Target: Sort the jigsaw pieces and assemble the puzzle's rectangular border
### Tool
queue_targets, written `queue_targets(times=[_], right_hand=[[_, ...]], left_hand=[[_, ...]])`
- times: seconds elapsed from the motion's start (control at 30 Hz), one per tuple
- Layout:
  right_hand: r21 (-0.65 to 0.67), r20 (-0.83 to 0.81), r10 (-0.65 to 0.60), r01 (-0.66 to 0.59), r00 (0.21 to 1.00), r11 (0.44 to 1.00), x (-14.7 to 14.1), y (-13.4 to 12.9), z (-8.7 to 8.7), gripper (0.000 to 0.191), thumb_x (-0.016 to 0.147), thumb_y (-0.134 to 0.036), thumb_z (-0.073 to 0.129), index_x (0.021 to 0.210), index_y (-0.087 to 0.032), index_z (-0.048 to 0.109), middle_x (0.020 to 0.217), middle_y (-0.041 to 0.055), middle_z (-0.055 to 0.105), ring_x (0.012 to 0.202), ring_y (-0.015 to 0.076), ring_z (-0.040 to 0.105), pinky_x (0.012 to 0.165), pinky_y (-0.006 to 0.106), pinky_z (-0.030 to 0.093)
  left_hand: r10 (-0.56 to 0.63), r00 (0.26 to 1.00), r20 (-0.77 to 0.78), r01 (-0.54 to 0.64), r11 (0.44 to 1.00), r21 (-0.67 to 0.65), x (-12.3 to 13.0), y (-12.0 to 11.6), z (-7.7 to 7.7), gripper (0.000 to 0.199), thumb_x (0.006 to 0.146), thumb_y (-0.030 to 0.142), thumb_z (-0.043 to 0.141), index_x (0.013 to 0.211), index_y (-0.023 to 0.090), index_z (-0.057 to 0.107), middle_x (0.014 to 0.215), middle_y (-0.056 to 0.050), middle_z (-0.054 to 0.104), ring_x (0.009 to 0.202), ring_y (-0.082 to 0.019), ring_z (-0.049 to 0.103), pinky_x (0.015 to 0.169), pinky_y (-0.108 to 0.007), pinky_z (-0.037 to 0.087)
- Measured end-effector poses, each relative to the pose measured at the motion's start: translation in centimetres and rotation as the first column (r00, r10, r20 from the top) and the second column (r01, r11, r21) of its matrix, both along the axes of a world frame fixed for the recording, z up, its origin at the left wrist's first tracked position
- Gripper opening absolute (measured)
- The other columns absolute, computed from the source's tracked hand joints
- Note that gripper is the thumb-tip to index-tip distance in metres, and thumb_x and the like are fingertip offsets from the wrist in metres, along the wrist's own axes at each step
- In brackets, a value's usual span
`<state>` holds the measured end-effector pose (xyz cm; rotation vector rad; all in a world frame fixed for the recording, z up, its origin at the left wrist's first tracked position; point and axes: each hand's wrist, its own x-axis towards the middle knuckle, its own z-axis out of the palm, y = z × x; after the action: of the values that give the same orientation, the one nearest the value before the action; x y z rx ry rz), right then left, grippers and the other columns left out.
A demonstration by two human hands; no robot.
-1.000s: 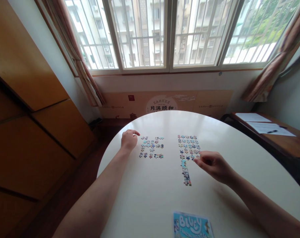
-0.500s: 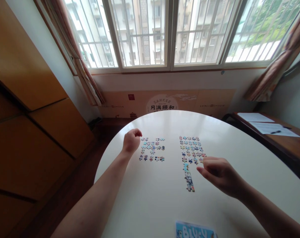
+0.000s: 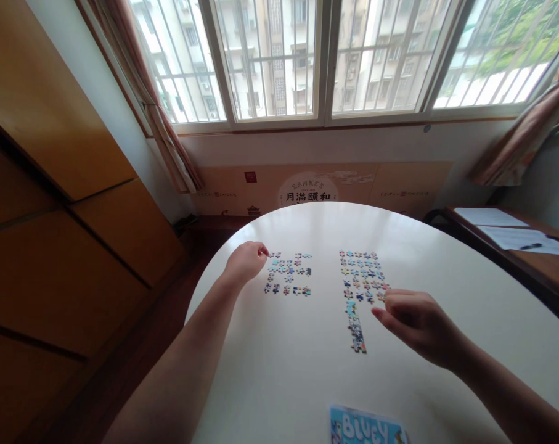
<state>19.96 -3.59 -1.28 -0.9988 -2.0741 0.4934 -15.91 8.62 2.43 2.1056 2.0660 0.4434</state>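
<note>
At the upper left corner of the left group of jigsaw puzzle pieces (image 3: 289,271) is my left hand (image 3: 246,264). Its fingers are bent together and the tips meet the edge of the corner piece; whether they hold anything is hidden. My right hand (image 3: 415,317) rests at the lower right of the right block of puzzle pieces (image 3: 360,271). Its fingers are curled in, with the thumb stuck out toward the pieces and nothing visible between them. Below that block, a joined strip of puzzle (image 3: 355,327) runs toward me, left of my right thumb.
The round white table (image 3: 279,370) carries everything. Near its front edge lies a blue box marked Bluey (image 3: 367,427), partly cut off. To the right, a brown desk (image 3: 547,271) holds papers (image 3: 522,239) and a pen. Wooden cabinets (image 3: 108,240) stand on the left.
The view has shifted slightly, so the table sits a little further right. My left fingers have tilted down toward the corner piece. My right hand has hardly moved relative to the pieces.
</note>
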Motion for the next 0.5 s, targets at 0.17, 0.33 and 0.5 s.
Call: queue_targets(times=[0.17, 0.33, 0.5], right_hand=[[0.020, 0.008, 0.007, -0.007, 1.000, 1.000, 0.0, 0.0, 0.0, 0.047, 0.097, -0.026, 0.056, 0.062, -0.021, 0.025, 0.059, -0.0046, 0.030, 0.052, 0.0113, 0.030, 0.053, 0.030, 0.028], [0.025, 0.006, -0.002, 0.002, 1.000, 1.000, 0.1, 0.0, 0.0, 0.047, 0.097, -0.028, 0.056, 0.063, -0.021, 0.025, 0.059, -0.0045, 0.030, 0.053, 0.0117, 0.030, 0.053, 0.030, 0.027], [0.041, 0.008, 0.000, 0.000, 1.000, 0.999, 0.0, -0.1, 0.3, 0.047, 0.097, -0.026, 0.056, 0.063, -0.022, 0.024, 0.058, -0.0046, 0.029, 0.053, 0.0121, 0.030, 0.053, 0.030, 0.026]], left_hand=[[-0.001, 0.995, -0.102, -0.018, 0.981, -0.192, 0.3, -1.8, 1.6, 0.013, 0.074, 0.033, 0.066, 0.073, 0.022, 0.074, 0.085, -0.006, 0.075, 0.075, -0.024, 0.066, 0.063, -0.030, 0.045], [-0.030, 0.987, -0.160, -0.013, 0.965, -0.262, 0.8, -2.5, 1.9, 0.014, 0.072, 0.034, 0.069, 0.068, 0.021, 0.071, 0.082, -0.007, 0.075, 0.069, -0.023, 0.065, 0.060, -0.030, 0.042], [-0.042, 0.983, -0.179, -0.006, 0.966, -0.257, 1.4, -2.3, 1.9, 0.023, 0.079, 0.040, 0.063, 0.067, 0.021, 0.069, 0.080, -0.008, 0.073, 0.069, -0.024, 0.064, 0.060, -0.031, 0.042]])
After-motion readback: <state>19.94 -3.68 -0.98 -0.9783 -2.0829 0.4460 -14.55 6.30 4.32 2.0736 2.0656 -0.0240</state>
